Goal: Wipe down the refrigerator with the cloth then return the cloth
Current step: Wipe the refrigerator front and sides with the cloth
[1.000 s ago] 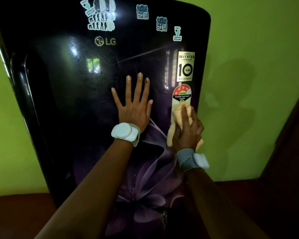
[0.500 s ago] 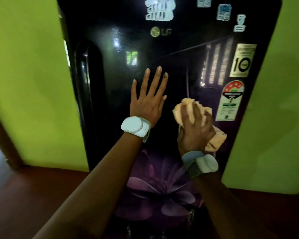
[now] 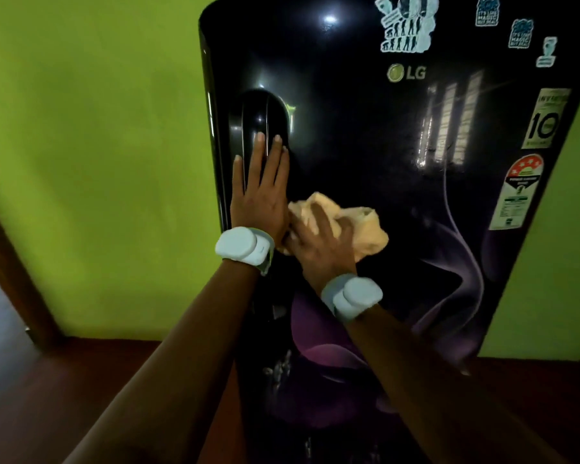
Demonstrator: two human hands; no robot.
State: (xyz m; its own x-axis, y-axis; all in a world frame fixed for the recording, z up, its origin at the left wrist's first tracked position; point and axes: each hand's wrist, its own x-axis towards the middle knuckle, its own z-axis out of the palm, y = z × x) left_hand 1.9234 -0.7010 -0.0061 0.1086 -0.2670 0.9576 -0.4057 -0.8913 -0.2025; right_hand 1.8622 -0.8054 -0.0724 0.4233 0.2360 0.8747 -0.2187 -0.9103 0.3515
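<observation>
A person is standing before a glossy black refrigerator (image 3: 365,135) with both bare arms reaching forward. The left hand (image 3: 260,192) is lying flat against the door near its left edge, fingers straight and close together, their tips resting on the lower part of the rounded recessed handle (image 3: 257,115), which sits at about 12 o'clock from that hand. It is holding nothing. The right hand (image 3: 320,239) is sitting just to the 4 o'clock side of the left hand, touching or nearly touching it, and is pressing a bunched pale peach cloth (image 3: 365,229) against the door; its fingers are spread over the cloth and bending a little into the folds, though motion blur is making it hard to tell how tightly they are gripping. The cloth is bulging out from under the hand toward 2 o'clock, lying on the door's middle zone. Each wrist is wearing a pale grey band (image 3: 241,247). At 1 o'clock from the cloth, a silver logo (image 3: 406,72) and several stickers (image 3: 406,25) are showing near the top of the door, and at 3 o'clock, labels (image 3: 519,192) are running down its right edge. A purple flower pattern (image 3: 325,356) is filling the lower door at 6 o'clock. A green wall (image 3: 98,162) is flanking the refrigerator.
</observation>
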